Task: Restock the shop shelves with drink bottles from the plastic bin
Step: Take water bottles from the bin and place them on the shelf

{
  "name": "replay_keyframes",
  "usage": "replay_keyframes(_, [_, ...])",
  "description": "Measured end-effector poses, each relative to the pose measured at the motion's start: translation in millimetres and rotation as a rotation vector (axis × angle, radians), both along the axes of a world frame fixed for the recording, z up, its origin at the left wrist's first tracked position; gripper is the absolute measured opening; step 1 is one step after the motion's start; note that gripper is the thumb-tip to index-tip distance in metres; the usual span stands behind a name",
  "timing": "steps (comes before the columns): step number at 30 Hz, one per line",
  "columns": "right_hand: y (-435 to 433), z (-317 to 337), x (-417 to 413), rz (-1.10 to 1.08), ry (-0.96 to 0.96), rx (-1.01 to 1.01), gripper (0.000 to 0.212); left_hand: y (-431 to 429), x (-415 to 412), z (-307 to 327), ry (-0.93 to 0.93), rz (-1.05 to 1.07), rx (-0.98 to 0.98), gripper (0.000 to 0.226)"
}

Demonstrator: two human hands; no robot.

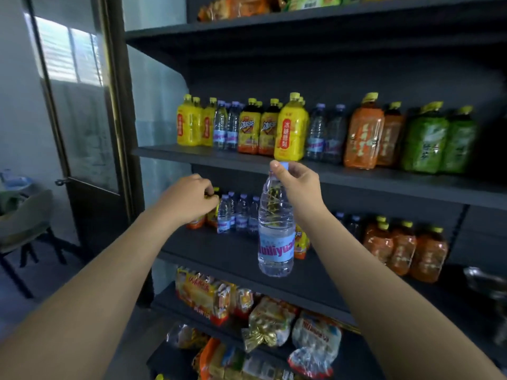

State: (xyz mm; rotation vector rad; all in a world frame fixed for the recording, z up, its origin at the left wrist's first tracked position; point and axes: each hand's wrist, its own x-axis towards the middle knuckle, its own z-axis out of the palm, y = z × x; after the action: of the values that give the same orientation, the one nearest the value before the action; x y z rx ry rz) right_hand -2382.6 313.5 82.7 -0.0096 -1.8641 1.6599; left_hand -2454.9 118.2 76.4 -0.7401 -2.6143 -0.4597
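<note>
Between the two drink shelves, my right hand [297, 185] pinches a water bottle [275, 234] by its blue cap, thumb on the near side and fingers curled round the far side. The bottle hangs straight down from this grip, with its long axis upright, cap at the top and base lowest. Its cap is level with the front edge of the upper shelf [219, 157], just below a yellow bottle [290, 130] that stands there. Its base hangs above the bare front part of the lower shelf [219, 250] and touches nothing.

The row of matching water bottles [238, 215] stands on that lower shelf, to the left of the held bottle and further back. It lies between my two hands.

My left hand [189, 198] is the nearer one to the row. It reaches to the shelf's left end, with its fingers curled round the top of a tea bottle [212, 218] beside the row. The palm hides the contact, so I judge this a grip and do not see it plainly.

My reading is that the coming move runs down, left and inward, with the bottle kept upright. The bare shelf in front of the row looks the likely landing spot. The plastic bin is not in view.
</note>
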Motion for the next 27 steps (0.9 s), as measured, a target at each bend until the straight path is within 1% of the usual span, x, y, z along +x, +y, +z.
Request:
replay_keyframes(4, [17, -18, -27, 0.011, -0.003, 0.006, 0.008, 16, -27, -13, -0.014, 0.006, 0.007, 0.028])
replay_keyframes(10, [17, -51, -73, 0.027, -0.069, -0.099, 0.014, 22, -64, -38, -0.047, -0.013, 0.030, 0.024])
replay_keyframes(13, [9, -68, -102, 0.023, -0.099, -0.117, 0.009, 16, -92, -55, -0.053, -0.025, 0.032, 0.022])
replay_keyframes(15, [3, -81, -124, 0.013, -0.117, -0.144, 0.008, 11, -115, -68, -0.064, -0.035, 0.033, 0.022])
replay_keyframes(19, [-9, -110, -177, -0.040, -0.161, -0.179, 0.014, 0, -173, -94, -0.079, -0.070, 0.042, 0.023])
replay_keyframes(23, [-20, -139, -241, -0.118, -0.227, -0.173, 0.006, -8, -235, -121, -0.125, -0.116, 0.019, 0.022])
replay_keyframes(24, [-21, -148, -257, -0.148, -0.235, -0.185, 0.009, -10, -250, -127, -0.140, -0.129, 0.011, 0.023])
replay_keyframes(25, [-22, -154, -271, -0.177, -0.245, -0.191, 0.017, -11, -265, -133, -0.149, -0.142, 0.003, 0.023])
replay_keyframes(27, [-23, -165, -298, -0.238, -0.267, -0.206, 0.037, -11, -293, -146, -0.148, -0.174, -0.031, 0.024])
